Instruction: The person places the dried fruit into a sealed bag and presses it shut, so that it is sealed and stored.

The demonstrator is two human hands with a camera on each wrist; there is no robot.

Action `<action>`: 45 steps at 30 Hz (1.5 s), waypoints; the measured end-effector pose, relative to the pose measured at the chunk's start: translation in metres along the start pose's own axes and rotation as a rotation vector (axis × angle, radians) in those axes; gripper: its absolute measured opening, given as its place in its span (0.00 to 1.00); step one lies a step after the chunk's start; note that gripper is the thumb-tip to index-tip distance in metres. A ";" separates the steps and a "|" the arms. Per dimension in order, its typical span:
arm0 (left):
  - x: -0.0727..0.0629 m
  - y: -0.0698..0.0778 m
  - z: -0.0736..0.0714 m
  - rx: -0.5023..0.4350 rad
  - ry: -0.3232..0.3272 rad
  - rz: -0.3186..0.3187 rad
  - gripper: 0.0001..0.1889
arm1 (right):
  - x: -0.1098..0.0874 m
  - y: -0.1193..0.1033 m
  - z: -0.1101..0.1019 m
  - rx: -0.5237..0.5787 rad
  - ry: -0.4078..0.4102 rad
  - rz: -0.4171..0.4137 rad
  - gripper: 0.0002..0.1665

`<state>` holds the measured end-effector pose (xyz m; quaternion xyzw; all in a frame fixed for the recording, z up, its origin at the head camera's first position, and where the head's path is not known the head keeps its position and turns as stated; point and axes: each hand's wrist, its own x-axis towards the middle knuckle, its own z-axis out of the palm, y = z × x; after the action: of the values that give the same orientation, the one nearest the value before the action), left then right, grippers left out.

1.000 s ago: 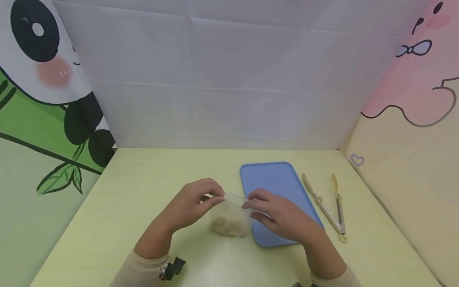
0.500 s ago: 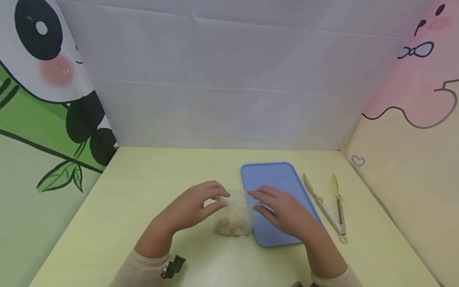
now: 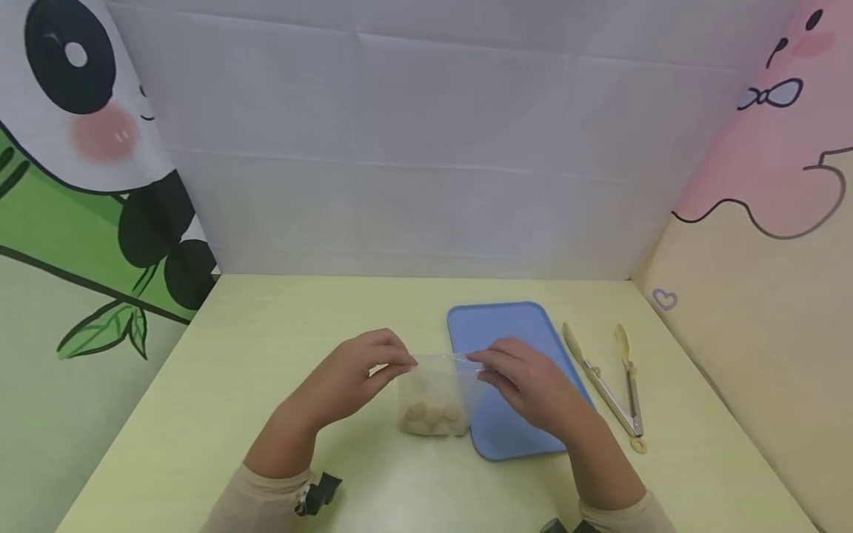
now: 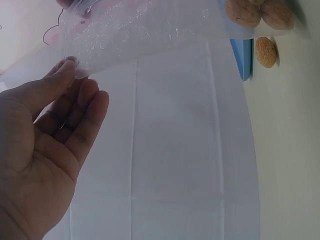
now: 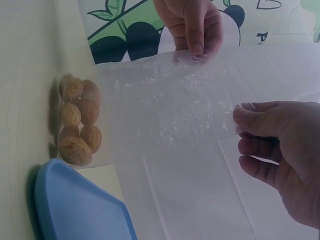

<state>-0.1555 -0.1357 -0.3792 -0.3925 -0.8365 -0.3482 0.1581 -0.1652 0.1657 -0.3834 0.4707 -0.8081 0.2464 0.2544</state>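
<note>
A clear plastic bag (image 3: 436,381) stands upright on the table, with several walnuts (image 5: 82,112) gathered at its bottom. My left hand (image 3: 349,381) pinches one upper corner between thumb and fingertips. At the opposite upper corner, my right hand (image 3: 533,385) pinches the film with thumb and index finger, its other fingers loosely bent. The bag's top edge is stretched between the two hands. In the left wrist view, one walnut (image 4: 266,52) shows just past the bag's edge, on the table side.
A blue tray (image 3: 503,437) lies right of the bag, partly under my right hand and overlapped by the film. Farther right, spread tongs (image 3: 609,389) with yellow tips lie on the pale yellow table (image 3: 300,311). A white sheet (image 3: 426,207) hangs behind.
The bag's top was bunched and tilted and is now pulled out flat and wider. My left hand shifted slightly left, my right hand slightly right.
</note>
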 end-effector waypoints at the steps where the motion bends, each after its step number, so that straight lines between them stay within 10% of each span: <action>1: 0.000 0.000 0.000 -0.012 -0.007 -0.001 0.10 | 0.000 0.000 0.000 0.004 0.001 0.003 0.19; 13: -0.001 -0.002 -0.003 -0.064 0.018 0.082 0.12 | -0.001 0.004 -0.002 0.041 0.063 -0.055 0.19; 28: -0.001 0.000 -0.003 -0.176 -0.044 -0.171 0.19 | -0.005 0.005 0.003 0.179 -0.044 0.235 0.24; 45: -0.001 0.002 -0.001 -0.067 -0.039 -0.177 0.09 | -0.003 0.000 0.003 0.082 -0.011 0.264 0.15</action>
<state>-0.1530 -0.1358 -0.3785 -0.3290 -0.8586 -0.3809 0.0972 -0.1640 0.1654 -0.3881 0.3716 -0.8537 0.3079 0.1959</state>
